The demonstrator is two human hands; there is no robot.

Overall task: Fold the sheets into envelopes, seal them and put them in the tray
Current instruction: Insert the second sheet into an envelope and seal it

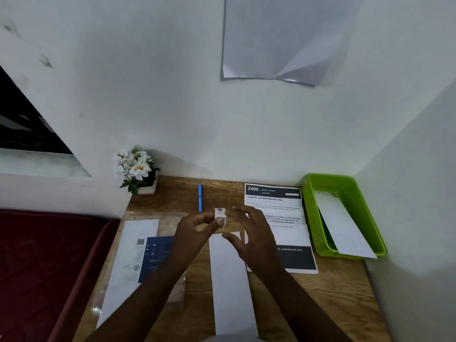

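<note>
white and flat, the folded paper strip (232,280) lies on the wooden bench (333,287) under and between the hands, its long axis running from the person toward the wall. left hand (195,225) pinches a small sticker (220,215) by its fingertips; right hand (256,233) hovers just beside it, fingers spread and relaxed. right of the right hand, a green slatted plastic tray (313,218) holds one white folded envelope (343,225), leaning lengthwise.

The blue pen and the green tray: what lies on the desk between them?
In the head view, a printed sheet headed 2400 lies between the blue pen and the green tray.
</note>
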